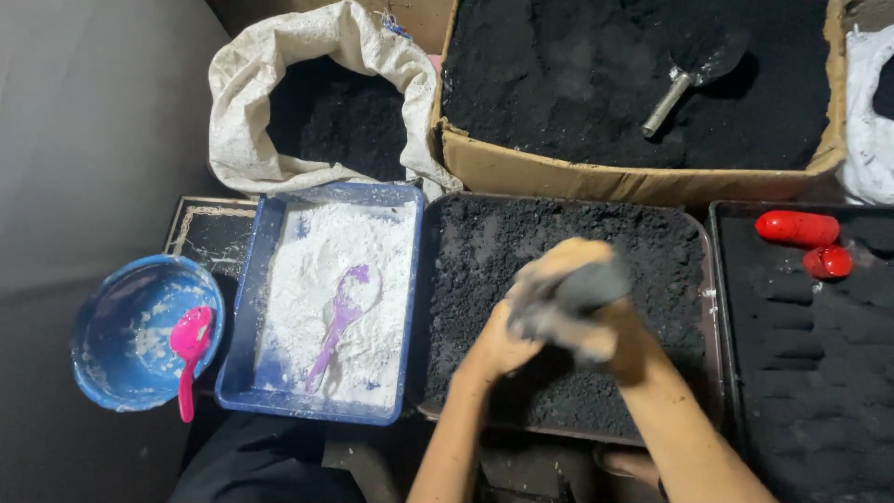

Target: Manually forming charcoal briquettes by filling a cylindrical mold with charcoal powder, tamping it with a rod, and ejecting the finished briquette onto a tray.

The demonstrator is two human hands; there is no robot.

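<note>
Both hands are over the dark tray full of black powder (484,244). The left hand (503,343) and the right hand (626,343) are squeezed together around a blurry grey lump (585,287) just above the powder. Left of it sits a blue plastic tray of white powder (244,296) with a purple spoon (341,315) lying in it.

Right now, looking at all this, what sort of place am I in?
Probably a small hand-craft workshop working on the floor. A cardboard box and a dark tray hold black powder, a blue tray holds white powder, and both hands press a dark lump together.
</note>
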